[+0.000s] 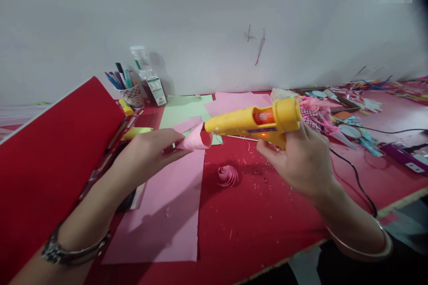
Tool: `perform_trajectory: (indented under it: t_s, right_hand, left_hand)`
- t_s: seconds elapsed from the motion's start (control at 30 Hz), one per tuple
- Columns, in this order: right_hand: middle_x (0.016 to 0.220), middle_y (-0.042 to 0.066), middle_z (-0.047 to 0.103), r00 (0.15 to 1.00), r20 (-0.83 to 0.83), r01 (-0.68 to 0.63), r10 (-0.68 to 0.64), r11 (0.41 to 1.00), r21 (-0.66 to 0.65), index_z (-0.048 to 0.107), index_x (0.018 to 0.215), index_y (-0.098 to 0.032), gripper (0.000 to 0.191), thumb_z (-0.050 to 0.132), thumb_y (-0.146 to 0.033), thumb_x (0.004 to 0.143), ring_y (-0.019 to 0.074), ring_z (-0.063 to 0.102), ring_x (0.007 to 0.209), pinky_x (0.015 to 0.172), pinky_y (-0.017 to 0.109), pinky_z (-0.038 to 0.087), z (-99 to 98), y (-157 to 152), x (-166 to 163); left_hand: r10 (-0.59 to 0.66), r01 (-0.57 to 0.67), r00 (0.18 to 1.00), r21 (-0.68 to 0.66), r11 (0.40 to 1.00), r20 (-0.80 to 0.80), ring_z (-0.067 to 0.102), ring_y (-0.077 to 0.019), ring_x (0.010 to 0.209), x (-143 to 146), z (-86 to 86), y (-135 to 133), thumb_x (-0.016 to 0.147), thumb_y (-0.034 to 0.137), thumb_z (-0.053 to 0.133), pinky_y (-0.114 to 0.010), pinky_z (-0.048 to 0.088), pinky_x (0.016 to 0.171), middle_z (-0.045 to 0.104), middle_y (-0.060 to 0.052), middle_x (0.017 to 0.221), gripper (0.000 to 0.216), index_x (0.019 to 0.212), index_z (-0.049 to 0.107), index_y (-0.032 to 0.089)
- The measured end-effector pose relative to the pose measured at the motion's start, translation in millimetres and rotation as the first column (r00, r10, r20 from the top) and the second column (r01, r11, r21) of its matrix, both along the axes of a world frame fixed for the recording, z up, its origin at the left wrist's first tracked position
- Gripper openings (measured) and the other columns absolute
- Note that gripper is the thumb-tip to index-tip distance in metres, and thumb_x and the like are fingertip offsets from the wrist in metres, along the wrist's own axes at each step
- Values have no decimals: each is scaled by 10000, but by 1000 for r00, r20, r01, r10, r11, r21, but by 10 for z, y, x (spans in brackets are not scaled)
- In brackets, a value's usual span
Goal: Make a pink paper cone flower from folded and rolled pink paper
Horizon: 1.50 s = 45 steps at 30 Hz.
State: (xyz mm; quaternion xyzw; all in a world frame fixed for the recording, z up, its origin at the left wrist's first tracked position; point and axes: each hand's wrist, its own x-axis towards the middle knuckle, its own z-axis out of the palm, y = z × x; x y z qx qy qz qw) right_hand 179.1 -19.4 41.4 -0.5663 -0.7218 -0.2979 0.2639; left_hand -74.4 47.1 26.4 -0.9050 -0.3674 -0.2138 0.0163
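Observation:
My right hand (302, 162) is closed around the grip of a yellow glue gun (254, 122), whose small red light is on. Its nozzle points left and touches a rolled piece of pink paper (195, 140). My left hand (150, 147) pinches that pink paper roll between its fingertips, just above the red table (261, 218). A finished pink paper rose (228, 175) lies on the table below the gun. A large pink sheet (167, 213) lies flat under my left forearm.
A big red sheet (50, 151) leans at the left. A cup of pens (129, 89) and a clear bottle (147, 75) stand at the back by the white wall. Green and pink sheets (187, 109) lie behind. Craft scraps (334, 113), a black cord (357, 182) and a power strip (406, 156) crowd the right.

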Motion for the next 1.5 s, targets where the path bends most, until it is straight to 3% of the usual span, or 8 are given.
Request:
perform_trajectory:
  t_s: [0.3,0.8,1.17,1.5]
  right_hand:
    - [729,38,544,1000,-2,1,-1,999,-37,438,922,-181,210,486,-251,730,170,540,572,412,255,342,-9,-11,12]
    - [745,43,542,1000,3,-4,5,998,-70,443,942,-179,231,489,-234,722,173,540,584,402,251,312,-2,-38,15]
    - [717,32,537,1000,17,8,-6,996,-90,445,932,-183,234,501,-239,712,164,528,550,401,246,301,29,-66,16]
    - [720,26,548,1000,-6,-8,7,989,-144,439,959,-195,259,487,-219,705,148,523,509,389,235,281,46,-77,18]
  left_hand:
    - [26,-23,999,64,998,-38,442,-100,491,-7,9,1,803,337,457,-219,304,454,482,27,555,207,669,498,186]
    - [63,-36,983,160,987,-171,495,-100,584,-74,-5,9,828,275,467,-208,319,506,549,5,661,124,792,511,165]
    - [122,-40,978,421,906,-170,486,-86,560,-86,-23,-17,832,257,466,-194,307,462,571,20,675,92,781,482,181]
    - [200,-90,959,458,885,-199,486,-92,538,-87,-26,-27,865,265,388,-212,283,438,576,16,675,169,775,509,188]
